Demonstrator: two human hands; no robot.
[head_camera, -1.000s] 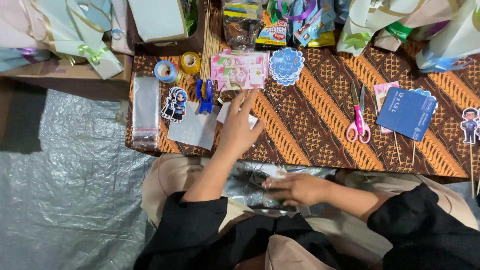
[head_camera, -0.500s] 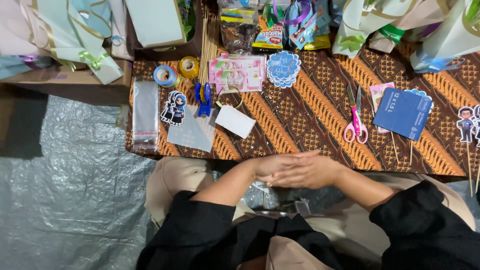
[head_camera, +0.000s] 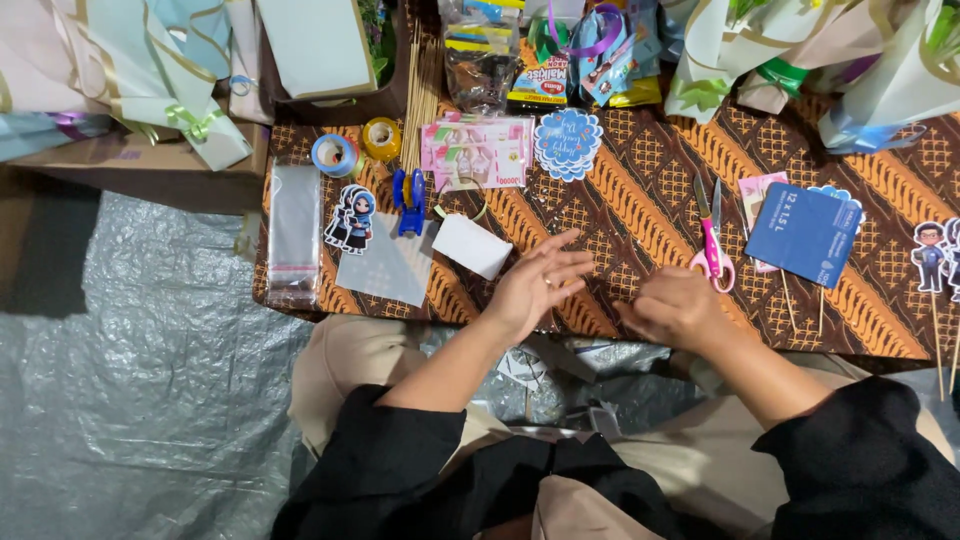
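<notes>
Head view, looking straight down on a low table covered in brown patterned cloth (head_camera: 640, 210). Left hand (head_camera: 535, 285) lies flat near the table's front edge, fingers spread and empty. Just beyond its fingertips and slightly to the left sits a small white card (head_camera: 472, 246), tilted, apparently not touched. Judged from its look, the card is light, thin and easily creased; it would best be pinched at a free corner or slid off the cloth by an edge. Right hand (head_camera: 678, 305) rests knuckles up, fingers curled under; whether they pinch anything cannot be told. Pink-handled scissors (head_camera: 712, 245) lie just above this hand, blades pointing away. A blue card (head_camera: 805, 235) lies further right. Left of the white card: a clear plastic sleeve (head_camera: 385, 265), a cartoon sticker (head_camera: 352, 217), a blue clip (head_camera: 409, 190) and two tape rolls (head_camera: 335, 155).
</notes>
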